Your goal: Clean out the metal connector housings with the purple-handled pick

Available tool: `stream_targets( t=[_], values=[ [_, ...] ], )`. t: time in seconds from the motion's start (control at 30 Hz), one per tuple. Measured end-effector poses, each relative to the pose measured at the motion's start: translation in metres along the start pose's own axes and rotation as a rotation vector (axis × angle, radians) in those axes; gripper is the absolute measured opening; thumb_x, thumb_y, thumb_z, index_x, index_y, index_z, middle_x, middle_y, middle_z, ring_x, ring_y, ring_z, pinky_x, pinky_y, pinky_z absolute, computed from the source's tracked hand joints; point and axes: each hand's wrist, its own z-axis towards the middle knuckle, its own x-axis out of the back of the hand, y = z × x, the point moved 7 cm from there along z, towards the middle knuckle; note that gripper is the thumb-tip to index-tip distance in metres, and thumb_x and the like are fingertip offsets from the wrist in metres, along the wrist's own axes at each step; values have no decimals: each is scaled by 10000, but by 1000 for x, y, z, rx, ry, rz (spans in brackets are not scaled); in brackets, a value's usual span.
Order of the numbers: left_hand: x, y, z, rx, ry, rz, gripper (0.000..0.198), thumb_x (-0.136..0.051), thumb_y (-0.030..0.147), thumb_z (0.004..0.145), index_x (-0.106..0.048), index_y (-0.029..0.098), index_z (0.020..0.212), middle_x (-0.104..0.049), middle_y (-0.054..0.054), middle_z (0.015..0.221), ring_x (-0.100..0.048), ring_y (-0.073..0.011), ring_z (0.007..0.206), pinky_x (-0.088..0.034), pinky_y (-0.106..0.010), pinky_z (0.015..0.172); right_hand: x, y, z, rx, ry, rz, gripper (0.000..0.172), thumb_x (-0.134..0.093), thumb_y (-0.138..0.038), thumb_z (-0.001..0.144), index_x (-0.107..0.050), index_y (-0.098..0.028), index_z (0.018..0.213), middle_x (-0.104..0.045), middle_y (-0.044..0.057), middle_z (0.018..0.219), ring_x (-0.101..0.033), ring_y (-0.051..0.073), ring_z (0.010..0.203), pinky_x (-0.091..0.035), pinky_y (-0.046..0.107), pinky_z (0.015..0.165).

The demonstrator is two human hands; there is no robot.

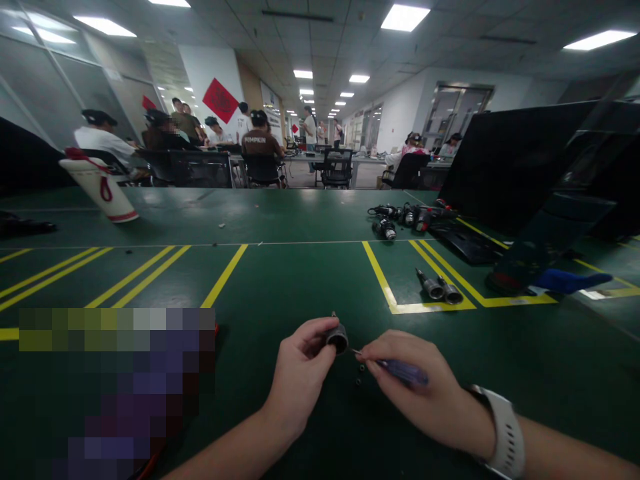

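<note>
My left hand (306,360) is closed round a dark metal cup-shaped part (337,341), its round opening turned toward me and to the right. A thin stem shows above the fingers. My right hand (415,380) grips a screwdriver (405,372) with a clear purple handle, and its thin shaft points left at the part's opening. Whether the tip touches the part I cannot tell. On the green table (250,387), just under the screwdriver, lie a few tiny dark pieces (359,382). A white watch strap circles my right wrist.
Two similar metal parts (440,290) lie inside yellow tape lines at the right. Behind them sit several dark tools (400,217) and a black tray (467,241). A dark cylinder (550,240) stands far right, a white cup (103,187) back left. People sit beyond the table.
</note>
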Motion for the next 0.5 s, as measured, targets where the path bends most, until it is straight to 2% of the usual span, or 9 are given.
stream_targets(
  t=[0.13, 0.5],
  values=[
    [1, -2, 0, 12, -18, 21, 300, -646, 96, 670, -740, 192, 938, -727, -59, 1066, -670, -223, 951, -517, -361, 859, 1, 14, 0, -140, 15, 71, 160, -544, -132, 834, -680, -174, 910, -691, 48, 796, -651, 174, 709, -537, 314, 635],
    [-1, 1, -2, 64, -10, 9, 327, -624, 68, 691, -727, 161, 986, -756, -57, 975, -670, -208, 922, -507, -342, 868, 2, 7, -1, -15, 46, 78, 217, -541, -87, 840, -655, -178, 1000, -687, 69, 833, -636, 182, 731, -536, 345, 642]
  ],
)
